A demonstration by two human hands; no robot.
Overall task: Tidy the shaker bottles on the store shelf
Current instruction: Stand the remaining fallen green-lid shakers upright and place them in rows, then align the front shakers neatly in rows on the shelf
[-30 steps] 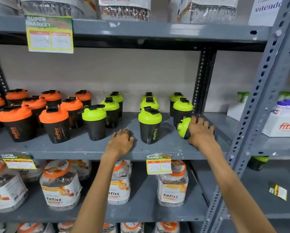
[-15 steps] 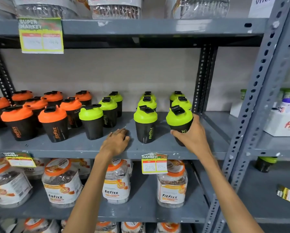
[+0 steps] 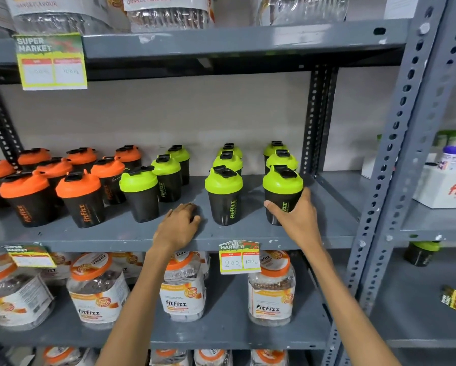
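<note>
Black shaker bottles stand on the grey middle shelf (image 3: 115,233). Several with orange lids (image 3: 78,196) crowd the left; several with lime-green lids (image 3: 222,194) form three rows toward the right. My right hand (image 3: 296,215) grips the front-right green-lidded shaker (image 3: 282,186), which stands upright on the shelf at the head of the rightmost row. My left hand (image 3: 179,223) rests palm-down on the shelf between two front green shakers, holding nothing.
A perforated black upright (image 3: 318,120) stands just right of the held shaker, with a grey post (image 3: 406,143) nearer me. Fitfizz jars (image 3: 271,289) fill the shelf below. A price tag (image 3: 238,256) hangs on the shelf edge. A white box (image 3: 446,188) sits on the neighbouring rack.
The green shaker that lay on its side at the right was lifted by my right hand and now stands upright in front of its row. My left hand stayed put.
</note>
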